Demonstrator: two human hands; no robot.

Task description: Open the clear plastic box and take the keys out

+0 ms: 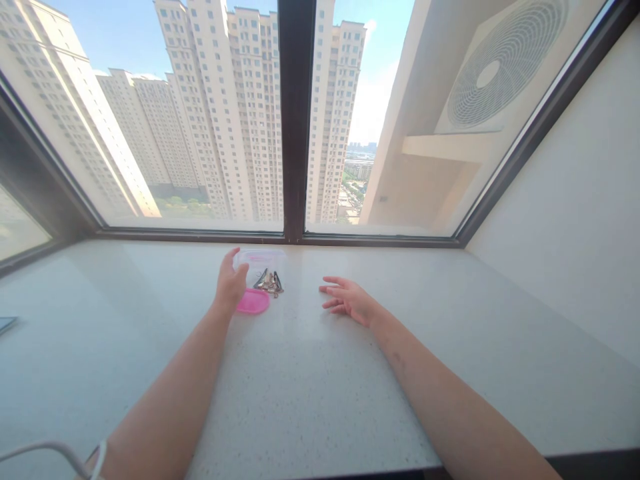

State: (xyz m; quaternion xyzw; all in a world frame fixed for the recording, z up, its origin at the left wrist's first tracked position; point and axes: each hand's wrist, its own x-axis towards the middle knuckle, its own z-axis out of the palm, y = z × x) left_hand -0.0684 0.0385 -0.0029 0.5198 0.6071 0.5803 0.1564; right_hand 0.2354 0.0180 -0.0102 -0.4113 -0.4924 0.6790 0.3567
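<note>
Bumping the clear box (273,257) could scatter the metal pieces (270,283); your right hand (353,301) has fingers apart, your left hand's (231,285) grip I can't tell.

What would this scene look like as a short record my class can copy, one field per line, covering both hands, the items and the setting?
Left hand: at the left end of a clear container; grip unclear
Right hand: holding nothing, fingers spread
Small metal pieces: heaped near the container
Pink oval piece: beside the left hand
Surface: pale speckled sill
Outside: tall buildings, fan unit at right
</note>
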